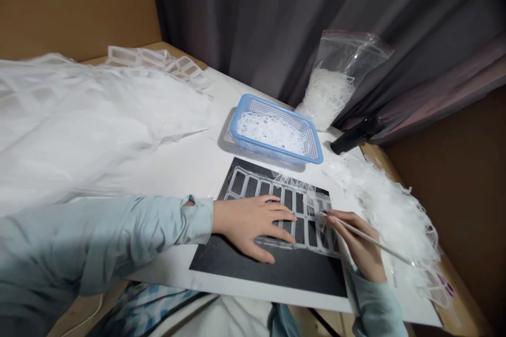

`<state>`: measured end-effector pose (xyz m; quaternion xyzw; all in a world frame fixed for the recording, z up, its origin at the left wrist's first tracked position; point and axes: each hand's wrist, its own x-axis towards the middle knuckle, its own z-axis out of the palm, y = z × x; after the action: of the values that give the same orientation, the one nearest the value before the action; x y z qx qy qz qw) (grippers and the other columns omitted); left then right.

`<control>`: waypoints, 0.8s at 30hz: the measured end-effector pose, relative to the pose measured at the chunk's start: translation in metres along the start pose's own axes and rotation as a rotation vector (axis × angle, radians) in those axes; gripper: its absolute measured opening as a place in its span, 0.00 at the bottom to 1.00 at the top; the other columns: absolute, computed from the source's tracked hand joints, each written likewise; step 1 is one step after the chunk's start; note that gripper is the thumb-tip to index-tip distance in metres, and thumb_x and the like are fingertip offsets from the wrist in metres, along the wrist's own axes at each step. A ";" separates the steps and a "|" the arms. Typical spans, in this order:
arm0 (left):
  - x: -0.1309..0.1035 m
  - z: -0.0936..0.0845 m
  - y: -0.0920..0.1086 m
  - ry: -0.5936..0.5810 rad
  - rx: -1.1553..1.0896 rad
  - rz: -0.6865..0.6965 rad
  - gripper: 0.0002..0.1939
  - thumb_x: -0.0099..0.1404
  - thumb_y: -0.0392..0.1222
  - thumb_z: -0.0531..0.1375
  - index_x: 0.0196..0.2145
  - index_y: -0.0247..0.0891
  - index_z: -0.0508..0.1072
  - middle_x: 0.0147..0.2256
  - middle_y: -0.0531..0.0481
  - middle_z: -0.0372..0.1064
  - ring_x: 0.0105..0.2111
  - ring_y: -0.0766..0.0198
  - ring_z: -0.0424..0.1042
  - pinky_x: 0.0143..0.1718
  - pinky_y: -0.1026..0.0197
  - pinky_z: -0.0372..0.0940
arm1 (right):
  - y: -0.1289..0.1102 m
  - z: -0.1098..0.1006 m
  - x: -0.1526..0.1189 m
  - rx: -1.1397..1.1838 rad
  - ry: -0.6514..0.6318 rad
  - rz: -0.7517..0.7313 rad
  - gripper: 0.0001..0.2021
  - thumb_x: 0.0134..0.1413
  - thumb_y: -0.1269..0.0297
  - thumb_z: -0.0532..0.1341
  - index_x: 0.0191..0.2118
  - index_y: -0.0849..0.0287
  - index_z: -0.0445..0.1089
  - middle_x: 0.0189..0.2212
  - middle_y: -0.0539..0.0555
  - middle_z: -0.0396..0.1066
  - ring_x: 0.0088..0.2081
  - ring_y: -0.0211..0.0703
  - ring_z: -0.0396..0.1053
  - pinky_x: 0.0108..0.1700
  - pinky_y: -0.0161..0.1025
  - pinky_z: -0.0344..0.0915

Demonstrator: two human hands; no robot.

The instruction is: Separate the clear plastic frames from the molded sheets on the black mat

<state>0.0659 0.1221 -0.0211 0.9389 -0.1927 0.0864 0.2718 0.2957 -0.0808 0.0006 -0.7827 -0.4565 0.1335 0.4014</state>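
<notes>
A translucent plastic sheet of rectangular frames (277,189) lies on a black mat (272,268). My left hand (256,221) rests flat on the sheet, fingers spread. Pinched between the fingers of my right hand (361,245) is a slim, pale, pen-like tool with a dark tip (379,245); I cannot tell its exact kind. The tip is at the right part of the sheet, where some small clear pieces (310,201) overlap the frames. My left hand covers part of the sheet's middle.
Behind the mat stands a blue basket (319,154) of thin white strips. A zip bag (330,89) of similar pieces and a black cylindrical object (358,134) are at back right. Piles of translucent plastic lie left (87,121) and right (399,221). A dark curtain (245,21) hangs behind.
</notes>
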 end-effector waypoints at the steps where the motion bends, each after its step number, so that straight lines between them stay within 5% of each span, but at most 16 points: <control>1: 0.000 0.000 0.000 0.000 0.001 0.002 0.27 0.66 0.55 0.60 0.60 0.43 0.67 0.64 0.39 0.57 0.64 0.48 0.55 0.66 0.42 0.44 | 0.000 0.004 0.004 0.028 -0.035 0.016 0.13 0.54 0.52 0.67 0.36 0.57 0.78 0.40 0.59 0.80 0.44 0.55 0.77 0.48 0.51 0.74; 7: 0.000 0.000 -0.001 0.013 0.003 0.008 0.27 0.66 0.55 0.60 0.60 0.44 0.68 0.64 0.40 0.57 0.64 0.47 0.55 0.67 0.42 0.44 | 0.006 0.012 0.012 0.073 -0.180 0.005 0.14 0.58 0.52 0.63 0.35 0.59 0.75 0.48 0.61 0.77 0.52 0.56 0.74 0.54 0.52 0.70; 13: 0.000 0.000 0.000 -0.003 -0.001 0.002 0.27 0.66 0.55 0.60 0.60 0.44 0.67 0.64 0.40 0.56 0.65 0.48 0.54 0.67 0.43 0.42 | 0.010 0.014 0.011 -0.002 -0.160 -0.086 0.13 0.60 0.53 0.62 0.38 0.56 0.76 0.43 0.58 0.79 0.47 0.52 0.76 0.50 0.49 0.72; 16: 0.000 -0.001 0.000 -0.017 -0.007 -0.007 0.27 0.66 0.55 0.59 0.60 0.44 0.67 0.64 0.40 0.55 0.65 0.49 0.53 0.67 0.44 0.42 | 0.019 0.008 0.015 -0.050 -0.037 -0.126 0.12 0.59 0.53 0.62 0.39 0.57 0.76 0.43 0.58 0.79 0.45 0.52 0.76 0.50 0.48 0.70; 21: 0.000 -0.002 0.000 -0.037 -0.011 -0.022 0.27 0.67 0.56 0.59 0.61 0.46 0.66 0.65 0.42 0.54 0.66 0.49 0.52 0.68 0.44 0.41 | 0.047 -0.018 0.028 -0.105 0.364 -0.110 0.16 0.59 0.52 0.62 0.41 0.62 0.73 0.43 0.63 0.77 0.47 0.57 0.74 0.53 0.57 0.66; 24: 0.000 -0.002 -0.001 -0.041 -0.020 -0.016 0.28 0.67 0.56 0.59 0.61 0.45 0.66 0.65 0.41 0.54 0.66 0.48 0.52 0.67 0.43 0.41 | 0.052 -0.024 0.029 -0.065 0.387 -0.095 0.15 0.58 0.52 0.63 0.37 0.62 0.72 0.45 0.65 0.76 0.50 0.59 0.73 0.54 0.59 0.65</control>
<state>0.0658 0.1237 -0.0203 0.9392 -0.1914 0.0632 0.2780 0.3568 -0.0832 -0.0187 -0.7840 -0.4112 -0.0532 0.4619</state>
